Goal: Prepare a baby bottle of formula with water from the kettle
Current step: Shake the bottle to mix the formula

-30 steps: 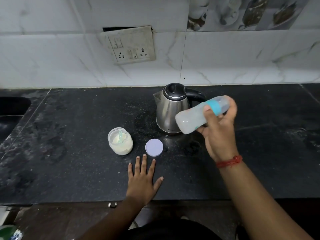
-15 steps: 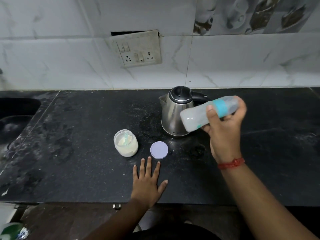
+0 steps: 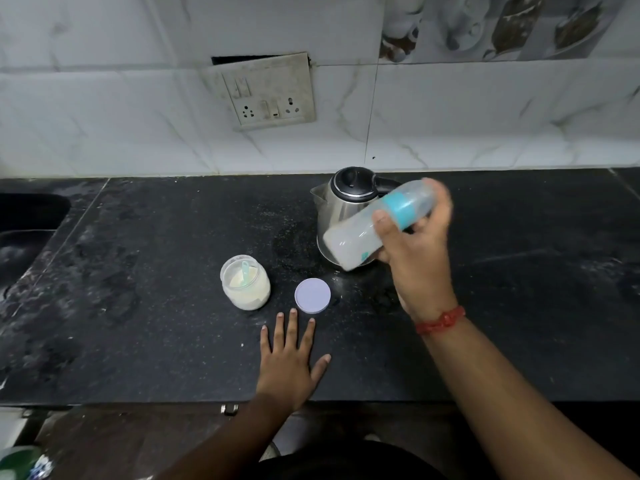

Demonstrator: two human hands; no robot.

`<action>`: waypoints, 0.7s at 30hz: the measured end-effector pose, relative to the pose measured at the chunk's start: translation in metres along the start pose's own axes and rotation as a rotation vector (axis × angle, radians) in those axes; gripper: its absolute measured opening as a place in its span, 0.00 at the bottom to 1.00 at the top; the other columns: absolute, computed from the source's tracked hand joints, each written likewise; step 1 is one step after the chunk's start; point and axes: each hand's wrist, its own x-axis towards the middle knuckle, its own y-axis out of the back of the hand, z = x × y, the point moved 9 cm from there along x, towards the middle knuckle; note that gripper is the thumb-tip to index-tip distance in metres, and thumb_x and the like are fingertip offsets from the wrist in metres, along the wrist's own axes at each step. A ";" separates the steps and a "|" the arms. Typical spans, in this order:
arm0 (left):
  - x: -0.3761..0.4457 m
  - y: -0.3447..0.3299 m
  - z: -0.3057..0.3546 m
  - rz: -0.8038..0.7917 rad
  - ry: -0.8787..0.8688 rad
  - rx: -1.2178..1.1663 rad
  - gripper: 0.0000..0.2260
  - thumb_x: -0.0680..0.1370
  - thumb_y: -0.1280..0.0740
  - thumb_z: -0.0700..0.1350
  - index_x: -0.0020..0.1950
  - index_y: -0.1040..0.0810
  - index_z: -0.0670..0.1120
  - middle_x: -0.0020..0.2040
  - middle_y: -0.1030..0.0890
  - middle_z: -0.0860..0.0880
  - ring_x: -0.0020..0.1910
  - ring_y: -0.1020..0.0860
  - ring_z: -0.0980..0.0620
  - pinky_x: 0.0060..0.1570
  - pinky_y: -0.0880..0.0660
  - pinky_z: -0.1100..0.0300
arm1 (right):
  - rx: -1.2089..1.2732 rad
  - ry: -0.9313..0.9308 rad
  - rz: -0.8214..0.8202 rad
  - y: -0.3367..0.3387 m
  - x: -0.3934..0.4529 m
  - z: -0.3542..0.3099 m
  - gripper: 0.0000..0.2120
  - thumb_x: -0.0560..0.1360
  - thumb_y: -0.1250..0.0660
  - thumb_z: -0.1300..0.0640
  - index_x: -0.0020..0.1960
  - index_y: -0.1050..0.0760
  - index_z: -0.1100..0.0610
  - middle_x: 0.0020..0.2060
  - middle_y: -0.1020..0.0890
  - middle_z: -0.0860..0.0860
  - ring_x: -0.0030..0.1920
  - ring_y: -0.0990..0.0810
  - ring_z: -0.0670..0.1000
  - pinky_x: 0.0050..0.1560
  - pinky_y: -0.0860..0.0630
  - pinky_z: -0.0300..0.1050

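Note:
My right hand [image 3: 419,258] grips a clear baby bottle [image 3: 360,237] with a teal collar and cap, tilted almost sideways in the air, its base toward the lower left, cloudy white liquid inside. Behind it on the black counter [image 3: 156,306] stands a steel kettle [image 3: 341,206] with a black lid, partly hidden by the bottle. An open jar of pale formula powder [image 3: 245,287] holds a teal scoop. Its lilac lid [image 3: 312,294] lies flat beside it. My left hand [image 3: 289,362] rests flat on the counter, fingers spread, just below the lid.
A dark sink [image 3: 24,230] sits at the counter's left end. A tiled wall carries a switch and socket plate [image 3: 263,95] behind the kettle. The counter's front edge runs just under my left hand. Powder specks dust the counter around the kettle.
The bottle has shifted a little in my right hand's grip, still tilted in front of the kettle. My left hand stays flat on the counter.

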 end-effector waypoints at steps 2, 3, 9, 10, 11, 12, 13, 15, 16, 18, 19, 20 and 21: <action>0.000 -0.001 -0.002 -0.003 -0.001 0.003 0.35 0.82 0.55 0.70 0.81 0.36 0.50 0.81 0.37 0.38 0.80 0.40 0.35 0.74 0.47 0.33 | -0.067 -0.025 -0.118 -0.011 -0.002 0.003 0.33 0.73 0.23 0.56 0.72 0.36 0.45 0.60 0.20 0.54 0.54 0.16 0.55 0.51 0.16 0.60; 0.000 -0.001 -0.002 -0.006 -0.001 0.004 0.35 0.82 0.55 0.70 0.81 0.36 0.50 0.81 0.37 0.38 0.80 0.40 0.35 0.74 0.47 0.33 | -0.050 -0.023 -0.089 -0.008 -0.001 0.001 0.32 0.72 0.23 0.55 0.70 0.35 0.43 0.59 0.20 0.53 0.55 0.16 0.56 0.52 0.17 0.63; 0.000 -0.001 -0.001 0.004 -0.002 0.001 0.35 0.82 0.55 0.69 0.81 0.36 0.50 0.81 0.38 0.38 0.80 0.40 0.34 0.74 0.46 0.32 | -0.020 -0.065 -0.073 -0.001 0.001 0.003 0.34 0.73 0.24 0.52 0.73 0.38 0.46 0.58 0.20 0.55 0.50 0.16 0.51 0.39 0.17 0.47; 0.000 -0.002 -0.002 0.002 -0.002 0.001 0.35 0.82 0.55 0.69 0.81 0.36 0.50 0.81 0.38 0.38 0.80 0.40 0.34 0.74 0.46 0.32 | -0.048 -0.062 -0.127 -0.005 -0.002 0.005 0.34 0.72 0.25 0.52 0.73 0.37 0.46 0.59 0.20 0.55 0.50 0.16 0.50 0.39 0.18 0.44; 0.000 -0.002 -0.002 0.001 -0.001 0.002 0.35 0.82 0.54 0.69 0.81 0.36 0.50 0.81 0.38 0.38 0.80 0.40 0.34 0.75 0.46 0.32 | -0.025 -0.053 -0.107 -0.003 -0.002 0.004 0.34 0.72 0.25 0.53 0.73 0.37 0.47 0.59 0.20 0.54 0.51 0.16 0.50 0.41 0.18 0.45; 0.001 -0.002 -0.002 0.002 0.001 0.001 0.35 0.82 0.54 0.69 0.81 0.36 0.50 0.81 0.38 0.38 0.80 0.40 0.34 0.75 0.45 0.32 | 0.043 -0.042 -0.021 0.004 0.000 0.004 0.32 0.74 0.25 0.53 0.73 0.37 0.48 0.59 0.20 0.54 0.52 0.16 0.51 0.43 0.17 0.49; 0.001 -0.002 -0.001 0.003 0.001 0.000 0.35 0.82 0.54 0.69 0.81 0.35 0.50 0.81 0.38 0.38 0.80 0.40 0.34 0.75 0.45 0.32 | 0.108 -0.030 0.063 0.012 0.000 0.004 0.31 0.75 0.26 0.54 0.72 0.38 0.48 0.58 0.20 0.54 0.53 0.16 0.51 0.44 0.17 0.52; 0.001 -0.002 0.000 0.010 -0.001 -0.002 0.35 0.82 0.54 0.69 0.81 0.35 0.50 0.81 0.38 0.38 0.80 0.40 0.35 0.74 0.45 0.32 | 0.096 -0.024 0.064 0.013 0.000 0.004 0.31 0.76 0.27 0.55 0.73 0.40 0.49 0.57 0.21 0.52 0.52 0.16 0.50 0.44 0.17 0.52; 0.001 -0.002 -0.001 0.012 -0.001 -0.001 0.35 0.82 0.54 0.69 0.81 0.35 0.50 0.81 0.38 0.38 0.80 0.40 0.35 0.74 0.46 0.32 | 0.018 -0.038 -0.044 0.003 -0.002 0.005 0.33 0.75 0.26 0.55 0.74 0.40 0.49 0.57 0.21 0.51 0.51 0.16 0.49 0.43 0.17 0.48; 0.001 -0.001 -0.001 0.016 -0.006 0.006 0.34 0.82 0.53 0.69 0.81 0.35 0.50 0.81 0.38 0.38 0.80 0.40 0.35 0.74 0.46 0.33 | -0.075 -0.062 -0.199 -0.010 -0.009 0.010 0.35 0.74 0.25 0.58 0.75 0.39 0.50 0.58 0.21 0.50 0.49 0.16 0.48 0.43 0.18 0.42; 0.001 -0.001 -0.001 0.017 -0.008 0.006 0.34 0.82 0.53 0.69 0.81 0.35 0.50 0.81 0.37 0.38 0.80 0.39 0.35 0.74 0.46 0.33 | -0.037 -0.063 -0.159 -0.007 -0.009 0.009 0.35 0.74 0.25 0.58 0.75 0.39 0.50 0.58 0.21 0.51 0.49 0.16 0.48 0.42 0.18 0.42; 0.001 0.000 -0.001 0.018 -0.009 0.004 0.34 0.82 0.52 0.69 0.80 0.35 0.50 0.81 0.37 0.38 0.80 0.39 0.35 0.74 0.46 0.33 | 0.036 -0.054 -0.050 0.001 -0.007 0.009 0.34 0.75 0.26 0.57 0.74 0.39 0.51 0.57 0.20 0.51 0.49 0.16 0.48 0.41 0.17 0.45; 0.001 0.000 0.000 0.020 -0.008 0.000 0.34 0.82 0.52 0.69 0.80 0.34 0.49 0.81 0.37 0.38 0.80 0.39 0.34 0.74 0.45 0.32 | 0.104 -0.039 0.056 0.011 -0.006 0.009 0.33 0.75 0.27 0.56 0.74 0.40 0.51 0.57 0.20 0.52 0.51 0.16 0.49 0.41 0.17 0.48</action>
